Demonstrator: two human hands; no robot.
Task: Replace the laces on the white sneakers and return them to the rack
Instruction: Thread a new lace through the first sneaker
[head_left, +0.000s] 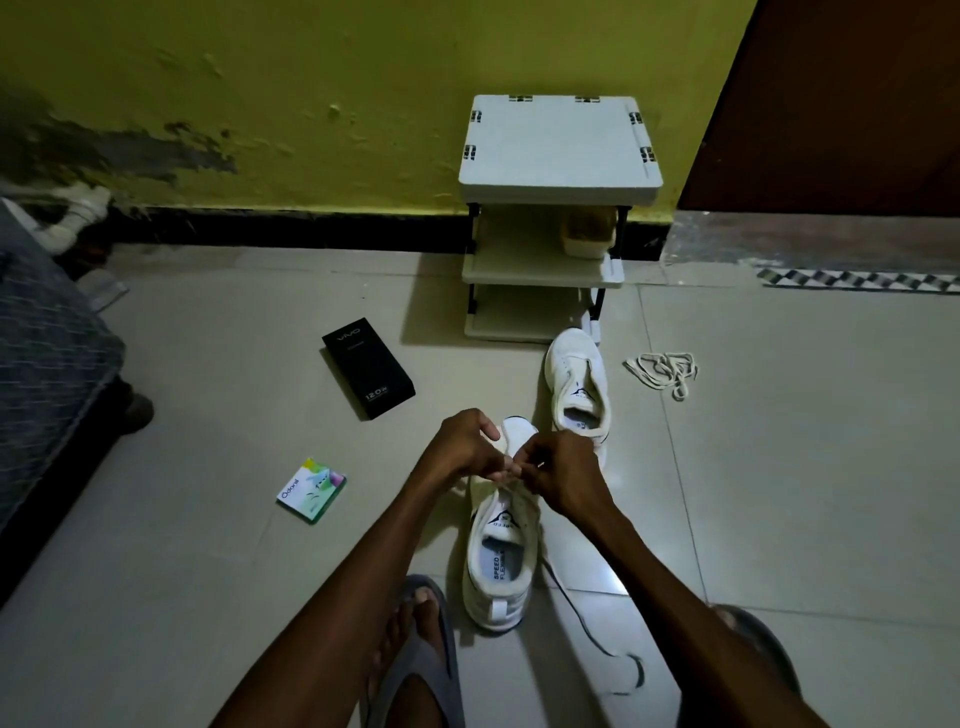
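On the floor, the left hand (467, 447) had its grip clamped round the near white sneaker (498, 561) at the forepart. The right hand (561, 473) pinched at its eyelets, on what I couldn't tell. A dark lace (587, 618) trailed beside it. The other sneaker (576, 384) and loose white laces (662, 371) lay before the rack (558, 140).

A white rack (558, 140) stood against a yellow-green wall (311, 78), whose paint was flaked and stained left of the rack. Right of it rose a dark brown door (841, 104). Pale floor tiles (208, 545) spread before it; a dark bed (47, 353) lay far left. The light was dim.
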